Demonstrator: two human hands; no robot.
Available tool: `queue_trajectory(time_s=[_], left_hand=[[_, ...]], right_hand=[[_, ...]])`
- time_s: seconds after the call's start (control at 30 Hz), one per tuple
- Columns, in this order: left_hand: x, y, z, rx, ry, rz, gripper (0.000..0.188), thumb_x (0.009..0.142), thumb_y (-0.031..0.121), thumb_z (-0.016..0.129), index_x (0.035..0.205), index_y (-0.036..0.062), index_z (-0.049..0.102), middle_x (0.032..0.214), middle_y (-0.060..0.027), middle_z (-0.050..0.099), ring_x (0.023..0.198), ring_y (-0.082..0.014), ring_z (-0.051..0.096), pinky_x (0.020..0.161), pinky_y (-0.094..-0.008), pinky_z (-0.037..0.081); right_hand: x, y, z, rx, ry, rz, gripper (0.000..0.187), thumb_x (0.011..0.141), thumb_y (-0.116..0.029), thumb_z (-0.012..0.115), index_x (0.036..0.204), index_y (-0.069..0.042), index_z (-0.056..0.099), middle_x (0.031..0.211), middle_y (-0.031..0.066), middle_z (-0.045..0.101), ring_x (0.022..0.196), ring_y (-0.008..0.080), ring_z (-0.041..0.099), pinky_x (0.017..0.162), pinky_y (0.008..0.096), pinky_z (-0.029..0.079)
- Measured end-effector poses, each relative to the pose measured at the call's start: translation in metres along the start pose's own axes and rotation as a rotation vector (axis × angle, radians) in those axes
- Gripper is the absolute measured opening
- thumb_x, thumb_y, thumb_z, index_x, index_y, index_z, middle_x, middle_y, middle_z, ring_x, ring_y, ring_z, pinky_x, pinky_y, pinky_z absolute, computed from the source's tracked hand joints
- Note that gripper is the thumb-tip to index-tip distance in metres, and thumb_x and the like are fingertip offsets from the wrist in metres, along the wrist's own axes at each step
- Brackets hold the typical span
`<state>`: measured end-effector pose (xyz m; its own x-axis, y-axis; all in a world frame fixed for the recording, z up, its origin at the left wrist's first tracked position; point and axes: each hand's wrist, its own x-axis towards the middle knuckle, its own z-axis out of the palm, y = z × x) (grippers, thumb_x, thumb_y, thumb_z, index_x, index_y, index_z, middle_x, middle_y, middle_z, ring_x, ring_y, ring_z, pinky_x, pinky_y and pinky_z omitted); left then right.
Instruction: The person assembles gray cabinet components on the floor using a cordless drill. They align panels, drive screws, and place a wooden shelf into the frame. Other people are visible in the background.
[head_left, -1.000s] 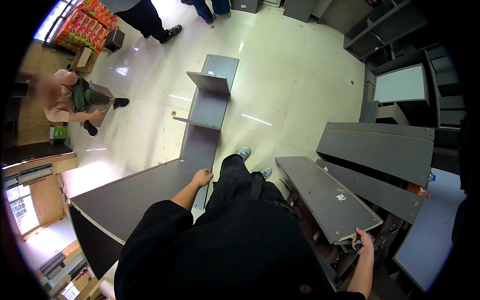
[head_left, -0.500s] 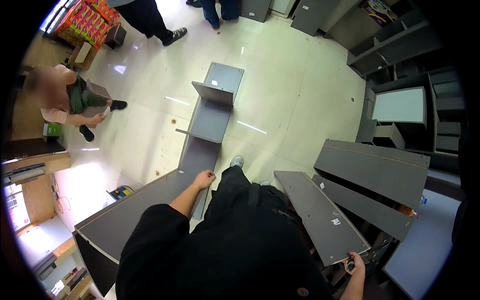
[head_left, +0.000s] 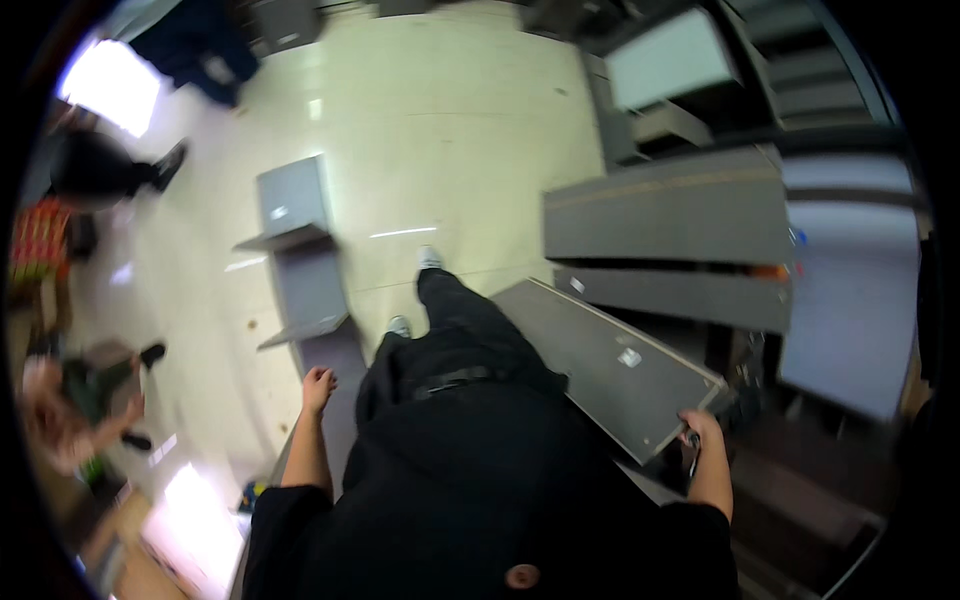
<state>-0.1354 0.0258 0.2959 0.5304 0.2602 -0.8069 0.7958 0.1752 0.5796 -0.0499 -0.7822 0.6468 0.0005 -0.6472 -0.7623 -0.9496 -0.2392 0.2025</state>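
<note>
Head view: pale floor [head_left: 480, 130]. Long grey shelf unit [head_left: 308, 285] with dividers lies on it, left of the person's legs [head_left: 455, 335]. Grey panel [head_left: 590, 350] slants right of the legs, beside more grey boards [head_left: 670, 215]. Left hand [head_left: 318, 388] is over or beside the shelf unit's near part, fingers curled, nothing visible in them; blurred, can't tell if fully together. Right hand [head_left: 703, 430] is at the panel's short outer end, fingers clamped on a small dark object [head_left: 692, 438]; panel contact unclear. White label [head_left: 629, 357] on the panel.
</note>
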Motion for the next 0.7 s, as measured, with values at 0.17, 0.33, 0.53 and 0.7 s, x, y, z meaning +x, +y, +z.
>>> queue_trajectory(time_s=[0.17,0.33,0.53,0.7], left_hand=[[0.010,0.058,0.030,0.200,-0.096,-0.099,0.016,0.088,0.017,0.059,0.093,0.0020,0.059,0.075,-0.0060,0.062,0.061,-0.0129,0.058,0.052,-0.0249,0.045],[0.052,0.137,0.014,0.655,-0.133,0.125,0.024,0.087,0.017,0.060,0.101,-0.0018,0.060,0.071,-0.0092,0.062,0.061,-0.0166,0.060,0.058,-0.0299,0.049],[0.090,0.313,0.043,0.419,0.001,0.278,0.025,0.090,0.018,0.055,0.106,0.0000,0.059,0.081,-0.0059,0.063,0.070,-0.0131,0.057,0.062,-0.0249,0.045],[0.084,0.366,0.061,0.399,-0.083,0.428,0.024,0.093,0.016,0.052,0.111,0.0014,0.057,0.088,-0.0057,0.063,0.075,-0.0137,0.058,0.069,-0.0278,0.047]], right_hand=[[-0.026,-0.017,-0.026,-0.102,0.194,0.011,0.034,0.082,-0.026,0.062,0.074,0.007,0.062,0.061,0.0177,0.062,0.046,0.0249,0.058,0.045,0.0370,0.048],[-0.137,-0.108,-0.039,0.319,0.482,-0.388,0.033,0.089,-0.028,0.060,0.075,0.002,0.061,0.061,0.0080,0.061,0.042,0.0140,0.051,0.039,0.0292,0.038],[-0.131,-0.281,0.043,0.215,-0.088,-0.743,0.031,0.091,-0.027,0.058,0.073,-0.003,0.060,0.061,0.0024,0.056,0.046,0.0084,0.048,0.044,0.0250,0.038],[-0.070,-0.422,0.214,-0.574,0.031,-1.042,0.034,0.081,-0.034,0.064,0.081,-0.001,0.065,0.074,0.0165,0.066,0.071,0.0294,0.065,0.067,0.0373,0.051]])
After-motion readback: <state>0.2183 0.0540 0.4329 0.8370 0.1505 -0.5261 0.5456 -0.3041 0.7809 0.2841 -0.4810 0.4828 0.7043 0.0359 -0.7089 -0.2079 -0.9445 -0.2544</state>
